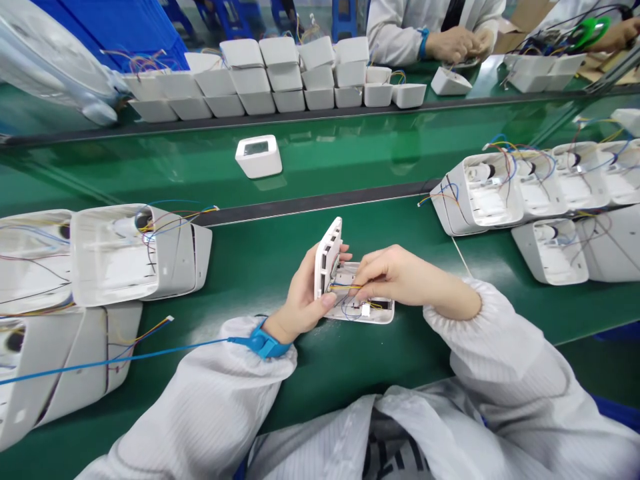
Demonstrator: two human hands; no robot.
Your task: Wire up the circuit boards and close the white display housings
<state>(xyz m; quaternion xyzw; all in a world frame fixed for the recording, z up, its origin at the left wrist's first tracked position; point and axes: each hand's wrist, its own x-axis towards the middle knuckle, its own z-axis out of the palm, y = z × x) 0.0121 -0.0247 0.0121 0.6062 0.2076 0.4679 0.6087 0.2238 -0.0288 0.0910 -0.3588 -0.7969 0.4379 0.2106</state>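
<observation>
My left hand [306, 300] grips a white plastic cover [327, 257], tilted upright, with its thumb at the lower edge. Below and to the right of it, an open white housing half [383, 315] lies on the green table, and thin coloured wires [345, 287] run between the two parts. The fingers of my right hand [383, 273] are pinched on these wires above the housing half. A small white connector [365, 309] shows just under the right fingers. The fingertips hide part of the wiring.
White housings with loose wires stand at left [115, 267] and right [480, 193]. A blue wrist-strap cord [150, 355] crosses the left side. On the green strip beyond the black rail [320, 202] sits a closed white device [259, 157]. A co-worker's hands [457, 45] are at the back.
</observation>
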